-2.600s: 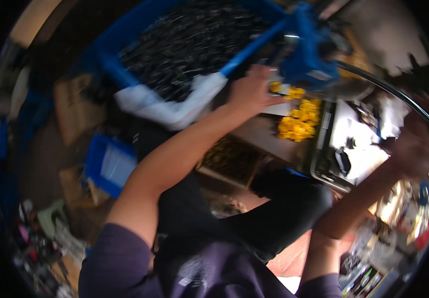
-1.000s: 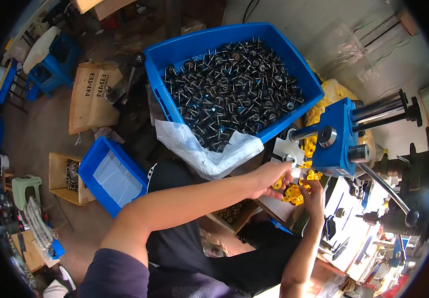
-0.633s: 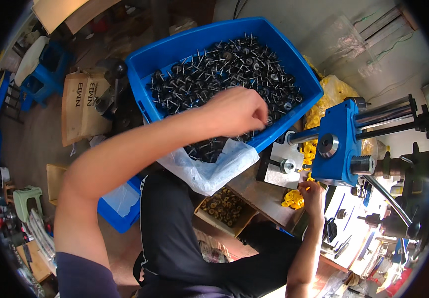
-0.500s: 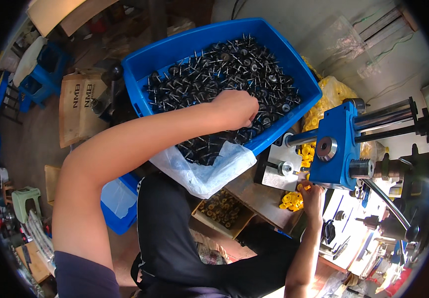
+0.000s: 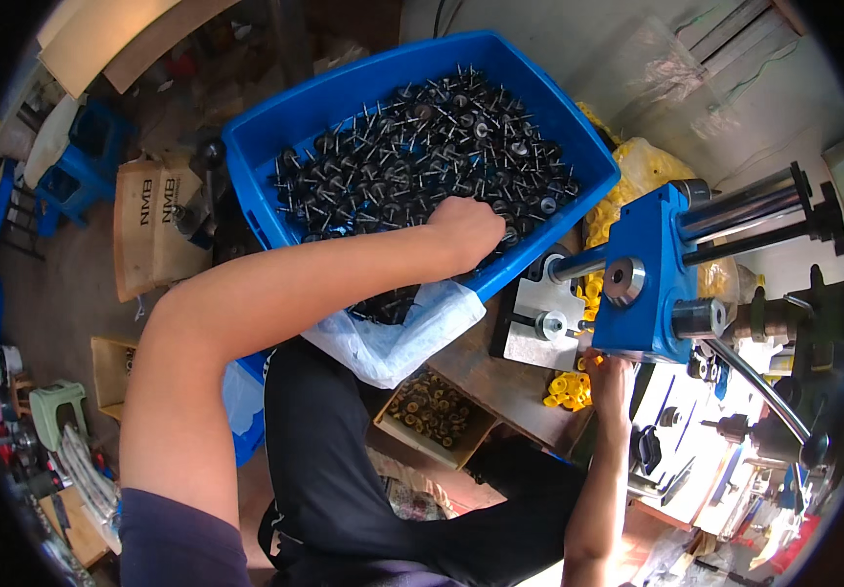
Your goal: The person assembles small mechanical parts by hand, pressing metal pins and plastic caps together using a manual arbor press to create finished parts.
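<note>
My left hand [image 5: 466, 235] reaches into a large blue plastic bin [image 5: 246, 166], low over its near right wall. Its fingers curl down among black round parts with metal pins [image 5: 393, 157]; their tips are hidden, so what they hold does not show. My right hand [image 5: 610, 380] is beside a blue press [image 5: 649, 279], fingers pinched on a small yellow plastic cap [image 5: 595, 360]. Several more yellow caps [image 5: 567, 391] lie in a pile left of that hand. A metal plate with a round fixture [image 5: 551, 325] sits under the press.
White plastic sheeting [image 5: 383, 342] hangs over the bin's near edge. Below the bench an open box [image 5: 434, 409] holds small brownish parts. A bag of yellow parts [image 5: 647, 174] stands behind the press, whose lever [image 5: 759, 391] slants toward me. A cardboard box [image 5: 153, 230] stands left.
My left hand has shifted nearer to the bin's near right wall, its fingers sinking lower. My right hand stays by the press with little change. The whole view has shifted slightly.
</note>
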Demonstrator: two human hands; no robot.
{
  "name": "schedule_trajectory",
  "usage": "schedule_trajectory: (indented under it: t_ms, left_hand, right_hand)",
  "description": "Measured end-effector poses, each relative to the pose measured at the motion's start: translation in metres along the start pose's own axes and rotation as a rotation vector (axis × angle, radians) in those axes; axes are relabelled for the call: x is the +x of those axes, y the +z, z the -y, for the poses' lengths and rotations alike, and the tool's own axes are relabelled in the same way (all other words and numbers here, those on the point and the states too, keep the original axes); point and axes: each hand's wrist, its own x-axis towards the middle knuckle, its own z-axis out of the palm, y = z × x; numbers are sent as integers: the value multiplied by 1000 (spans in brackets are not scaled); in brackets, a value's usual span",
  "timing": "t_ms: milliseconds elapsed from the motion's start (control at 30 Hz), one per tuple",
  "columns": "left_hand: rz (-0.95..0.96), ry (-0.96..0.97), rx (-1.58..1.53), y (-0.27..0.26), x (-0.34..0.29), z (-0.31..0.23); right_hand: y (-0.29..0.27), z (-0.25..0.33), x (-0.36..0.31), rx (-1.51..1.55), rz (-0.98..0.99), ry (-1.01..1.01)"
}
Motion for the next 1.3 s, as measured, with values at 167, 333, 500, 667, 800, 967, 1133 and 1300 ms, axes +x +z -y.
schedule_trajectory:
  t_ms: [167, 333, 500, 667, 800, 967, 1133, 1300]
  left_hand:
    - [-83, -18, 24, 11, -6, 4]
    - [-235, -54, -21, -11, -21, 2]
    - [-341, -191, -488, -72, -53, -42]
    - [-326, -221, -1072, -12, -59, -109]
    - [-240, -335, -1294, 32, -40, -124]
    - [-236, -382, -1380, 45, -20, -133]
    - [-237, -327, -1275, 52, -15, -136]
    - [-474, -56, -743, 58, -21, -136]
  right_hand:
    - [-8, 7, 3, 126, 38, 13]
    - [-28, 27, 5, 260, -45, 55]
    - [-11, 45, 13, 552, -198, 23]
    - [-1, 89, 15, 353, -290, -149]
    - [-6, 98, 11, 402, -280, -248]
    - [-29, 92, 5, 506, -247, -125]
    - [-32, 83, 7, 498, -215, -152]
    - [-34, 69, 9, 475, -205, -122]
